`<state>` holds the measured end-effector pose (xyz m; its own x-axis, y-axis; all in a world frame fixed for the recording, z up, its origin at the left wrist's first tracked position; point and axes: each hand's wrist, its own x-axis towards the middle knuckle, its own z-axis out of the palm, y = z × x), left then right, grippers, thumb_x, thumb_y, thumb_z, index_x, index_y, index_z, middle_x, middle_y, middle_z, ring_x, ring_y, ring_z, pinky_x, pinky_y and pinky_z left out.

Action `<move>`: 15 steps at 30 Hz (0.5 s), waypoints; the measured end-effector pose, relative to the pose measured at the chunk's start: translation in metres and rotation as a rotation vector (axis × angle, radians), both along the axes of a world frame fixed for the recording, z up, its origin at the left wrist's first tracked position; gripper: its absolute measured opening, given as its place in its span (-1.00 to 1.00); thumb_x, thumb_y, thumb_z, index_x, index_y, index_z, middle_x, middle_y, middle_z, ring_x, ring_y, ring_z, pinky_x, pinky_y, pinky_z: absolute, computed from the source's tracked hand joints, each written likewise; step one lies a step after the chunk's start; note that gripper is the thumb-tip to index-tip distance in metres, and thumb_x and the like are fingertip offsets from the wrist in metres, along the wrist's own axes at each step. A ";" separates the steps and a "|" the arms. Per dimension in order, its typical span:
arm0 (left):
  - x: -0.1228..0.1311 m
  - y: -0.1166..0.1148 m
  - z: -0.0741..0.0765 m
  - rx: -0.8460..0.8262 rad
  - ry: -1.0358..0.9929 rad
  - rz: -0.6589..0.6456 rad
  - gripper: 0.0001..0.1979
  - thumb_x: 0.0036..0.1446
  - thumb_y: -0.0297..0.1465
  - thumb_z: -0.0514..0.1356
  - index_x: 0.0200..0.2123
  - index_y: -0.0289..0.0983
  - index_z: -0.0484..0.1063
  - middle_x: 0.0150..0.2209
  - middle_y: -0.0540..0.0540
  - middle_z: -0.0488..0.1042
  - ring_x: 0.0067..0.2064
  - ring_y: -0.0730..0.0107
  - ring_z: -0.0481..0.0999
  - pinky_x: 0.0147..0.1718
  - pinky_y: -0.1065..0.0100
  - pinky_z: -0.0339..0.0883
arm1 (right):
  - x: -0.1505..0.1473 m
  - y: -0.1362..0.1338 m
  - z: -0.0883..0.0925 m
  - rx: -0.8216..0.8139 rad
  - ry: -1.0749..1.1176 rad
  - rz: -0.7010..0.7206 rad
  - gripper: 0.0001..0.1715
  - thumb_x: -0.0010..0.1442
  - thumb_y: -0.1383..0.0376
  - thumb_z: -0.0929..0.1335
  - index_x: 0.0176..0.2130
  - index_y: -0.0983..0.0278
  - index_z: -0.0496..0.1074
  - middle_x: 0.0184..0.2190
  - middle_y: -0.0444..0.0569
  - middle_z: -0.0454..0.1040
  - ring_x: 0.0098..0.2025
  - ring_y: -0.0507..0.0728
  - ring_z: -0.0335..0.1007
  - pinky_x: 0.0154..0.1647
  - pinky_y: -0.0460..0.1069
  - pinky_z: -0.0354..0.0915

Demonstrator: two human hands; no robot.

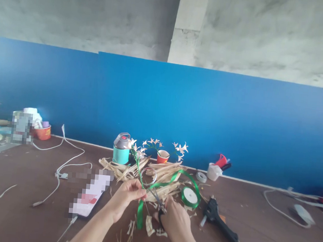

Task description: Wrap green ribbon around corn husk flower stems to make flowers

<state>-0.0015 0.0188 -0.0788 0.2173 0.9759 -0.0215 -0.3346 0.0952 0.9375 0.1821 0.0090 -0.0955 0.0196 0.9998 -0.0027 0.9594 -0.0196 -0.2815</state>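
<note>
My left hand [126, 197] pinches the green stem [139, 171] of a spray of pale flowers [136, 148], held upright over the table. A green ribbon [140, 214] hangs below its fingertips, and more ribbon loops right to a green spool [190, 197]. My right hand [176, 218] is closed on dark-handled scissors [157, 198], whose blades point up and left toward the ribbon near my left fingertips. Whether the blades touch the ribbon is unclear. Dry husks [123, 170] and small scraps [149, 226] lie around both hands.
A phone [94, 196] with a cable lies left. Behind stand a teal jar [121, 155] and a red cup [163, 157] with flowers. On the right are a tape roll [201, 177], a white cup [214, 172] and a black glue gun [220, 222]. A blue partition [162, 106] closes the back.
</note>
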 end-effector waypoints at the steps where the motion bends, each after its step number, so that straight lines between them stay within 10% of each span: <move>1: 0.001 -0.002 0.002 0.005 0.005 -0.004 -0.69 -0.23 -0.32 0.42 -0.60 -0.26 0.32 -0.59 -0.01 0.53 -0.46 0.40 0.42 -0.34 0.37 0.17 | 0.000 0.000 -0.001 0.004 -0.011 0.006 -0.64 -0.04 0.27 0.38 -0.20 0.36 0.43 -0.31 0.22 0.55 -0.18 0.36 0.48 -0.24 0.06 0.26; 6: 0.004 -0.009 0.009 0.015 0.017 -0.036 -0.71 -0.21 -0.32 0.41 -0.59 -0.27 0.33 -0.61 0.01 0.51 -0.48 0.41 0.41 -0.33 0.38 0.16 | 0.003 0.000 -0.009 0.107 0.014 0.041 -0.69 -0.18 0.28 0.43 -0.33 0.34 0.48 -0.17 0.27 0.46 -0.07 0.40 0.34 -0.11 0.09 0.18; 12: 0.005 -0.012 0.010 0.022 -0.002 -0.106 -0.70 -0.21 -0.32 0.42 -0.59 -0.28 0.33 -0.61 0.03 0.49 -0.48 0.45 0.40 -0.33 0.40 0.14 | 0.014 0.007 -0.016 -0.041 0.282 0.074 -0.74 -0.39 0.46 0.44 -0.53 0.31 0.42 -0.51 0.00 0.44 -0.36 0.23 0.33 -0.36 0.00 0.15; 15: 0.006 -0.013 0.008 0.017 -0.011 -0.162 -0.69 -0.23 -0.32 0.43 -0.60 -0.29 0.33 -0.62 0.02 0.49 -0.50 0.45 0.41 -0.36 0.40 0.14 | 0.015 0.011 -0.008 -0.043 0.415 0.118 -0.88 -0.19 0.37 0.41 -0.62 0.28 0.37 -0.64 -0.13 0.31 -0.48 0.10 0.23 -0.45 -0.05 0.08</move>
<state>0.0046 0.0063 -0.0705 0.3719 0.9283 -0.0020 -0.3262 0.1327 0.9360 0.1966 0.0201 -0.1031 -0.1063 0.9939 -0.0283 0.7613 0.0630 -0.6453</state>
